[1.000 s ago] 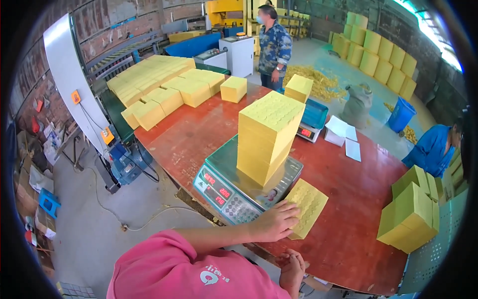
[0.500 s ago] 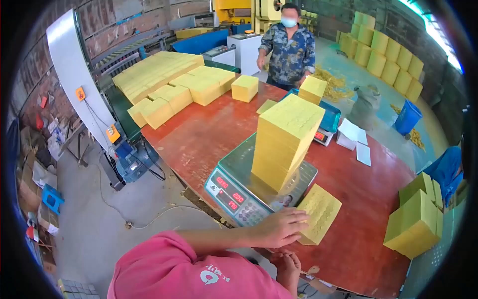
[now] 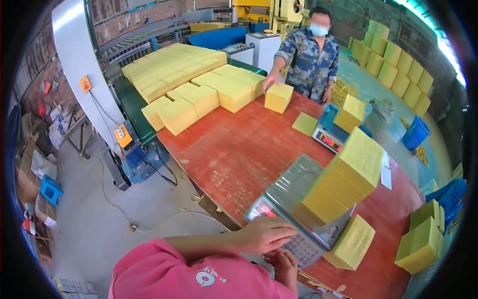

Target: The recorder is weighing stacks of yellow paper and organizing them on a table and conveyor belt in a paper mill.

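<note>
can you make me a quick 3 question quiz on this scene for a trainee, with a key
1. Multiple choice: what colour is the tabletop?
a) green
b) red
c) white

2. True or false: the person's left hand is apart from the low yellow block at the table's near side.

3. Fill in the blank: the tall yellow stack stands on the nearer ____.

Key:
1. b
2. True, there is a visible gap between them.
3. scale
</note>
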Demonstrator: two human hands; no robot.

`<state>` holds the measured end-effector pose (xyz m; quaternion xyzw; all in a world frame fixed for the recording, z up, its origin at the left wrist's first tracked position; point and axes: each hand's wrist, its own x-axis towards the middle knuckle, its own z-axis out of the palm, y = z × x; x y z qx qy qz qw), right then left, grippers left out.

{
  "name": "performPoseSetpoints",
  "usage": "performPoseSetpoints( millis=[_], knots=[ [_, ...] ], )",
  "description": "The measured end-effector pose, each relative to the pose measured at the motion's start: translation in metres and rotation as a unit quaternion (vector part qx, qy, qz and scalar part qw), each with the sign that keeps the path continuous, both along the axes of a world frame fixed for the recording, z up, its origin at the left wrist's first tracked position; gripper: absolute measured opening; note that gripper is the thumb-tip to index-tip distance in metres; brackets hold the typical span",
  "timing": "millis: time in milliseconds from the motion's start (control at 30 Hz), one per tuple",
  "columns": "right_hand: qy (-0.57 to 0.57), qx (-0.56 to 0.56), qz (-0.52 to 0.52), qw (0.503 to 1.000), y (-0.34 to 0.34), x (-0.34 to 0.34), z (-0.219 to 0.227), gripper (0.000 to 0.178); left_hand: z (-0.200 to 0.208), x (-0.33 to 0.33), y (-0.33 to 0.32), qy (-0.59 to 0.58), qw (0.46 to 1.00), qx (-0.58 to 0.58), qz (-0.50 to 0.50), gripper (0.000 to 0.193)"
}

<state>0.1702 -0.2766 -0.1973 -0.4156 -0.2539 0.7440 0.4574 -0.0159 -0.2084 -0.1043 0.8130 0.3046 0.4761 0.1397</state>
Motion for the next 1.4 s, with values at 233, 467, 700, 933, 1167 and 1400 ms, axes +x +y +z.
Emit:
performPoseSetpoints(
  millis=[233,467,700,933,1167,1400],
  knots=[
    [0.037,-0.002,0.044,0.998,0.029,-0.120,-0.001,0.024,-0.037,-0.139,0.031,0.039,0.991,-0.089,0.087,0.017],
    [0.002,-0.010,0.024,1.000,0.041,-0.173,-0.005,0.024,-0.113,-0.262,0.068,0.158,0.943,-0.133,0.260,0.029],
    [-0.022,-0.030,0.006,0.999,0.042,-0.193,-0.014,0.023,-0.138,-0.274,0.085,0.210,0.924,-0.079,0.310,0.042],
    [-0.023,-0.019,0.026,0.999,0.050,-0.204,-0.012,0.023,-0.140,-0.274,0.085,0.216,0.924,-0.081,0.306,0.042],
    [-0.034,0.002,0.044,0.998,0.043,-0.186,-0.010,0.023,-0.143,-0.273,0.081,0.226,0.918,-0.064,0.321,0.039],
    [-0.025,0.001,-0.002,1.000,0.019,-0.148,-0.015,0.021,-0.137,-0.266,0.083,0.228,0.917,-0.047,0.325,0.036]
  ],
)
